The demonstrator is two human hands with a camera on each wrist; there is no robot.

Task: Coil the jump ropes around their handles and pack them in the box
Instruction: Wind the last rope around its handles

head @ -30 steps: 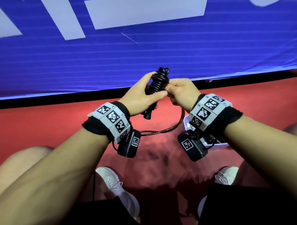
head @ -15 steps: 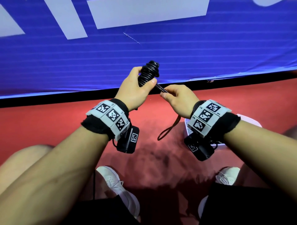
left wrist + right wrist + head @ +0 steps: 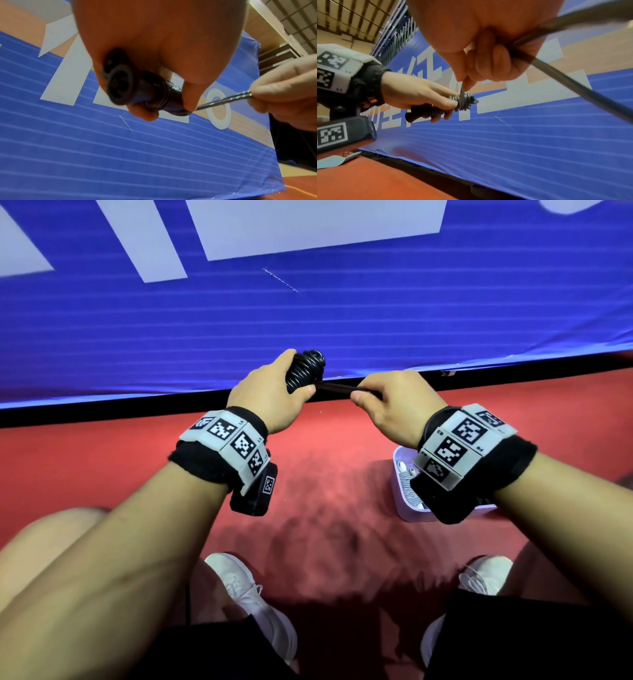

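The left hand [image 3: 270, 392] holds the black handles [image 3: 120, 86] of the jump rope, and its fingers and thumb are curled around them. The handles lie side by side as one bundle, and the black rope [image 3: 305, 368] is already wound in many tight turns around their upper part. In the left wrist view the round ends of two handles point toward the camera, and the thumb presses on the coil. The right hand [image 3: 394, 405] is just beside the left one, a little to the right, and both are held in the air above the red floor [image 3: 325, 491]. Its thumb and fingers pinch a short doubled piece of the rope [image 3: 223, 100], which runs straight and tight from the coil to this hand. In the right wrist view the other fingers are curled against the palm, and one more part of the rope passes through the fist and goes out at the right edge of the picture. The white box [image 3: 400, 491] stands on the floor under the right wrist; a light-coloured coiled rope lies inside it, mostly hidden by the wristband [image 3: 462, 446]. Behind the hands there is a blue banner [image 3: 308, 320] with white shapes. White shoes [image 3: 246, 594] are visible at the bottom.
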